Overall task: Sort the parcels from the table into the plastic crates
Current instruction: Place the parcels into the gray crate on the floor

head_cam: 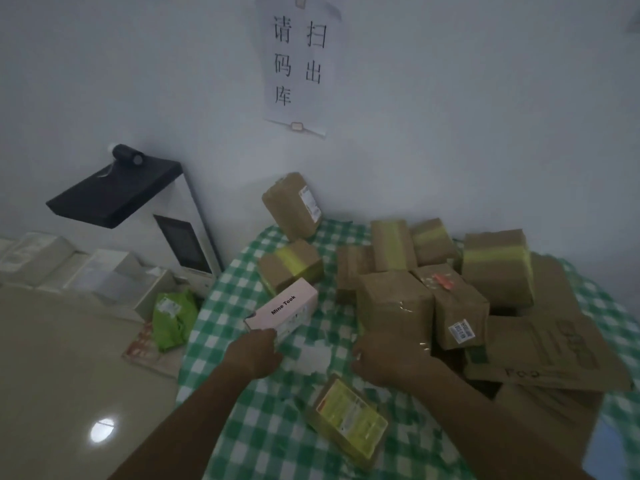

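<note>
Low at frame centre: left hand (258, 353) gripping pale pink box (282, 310) printed "Mine Took", right hand (384, 358) clasping tape-wrapped brown carton (394, 303), checked table (277, 427) beneath.

Matt brown cardboard parcels (394, 303), glossy with clear tape, are seen beyond the right hand (384, 362); beneath it, checked cloth (263, 427) is spread.

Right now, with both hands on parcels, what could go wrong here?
The left hand grips only the near end of the pink box, so it may slip or tip. The right hand touches the taped brown box at the front of a crowded pile; pulling it could shift its neighbours. The tall parcel leaning by the wall might topple.
</note>
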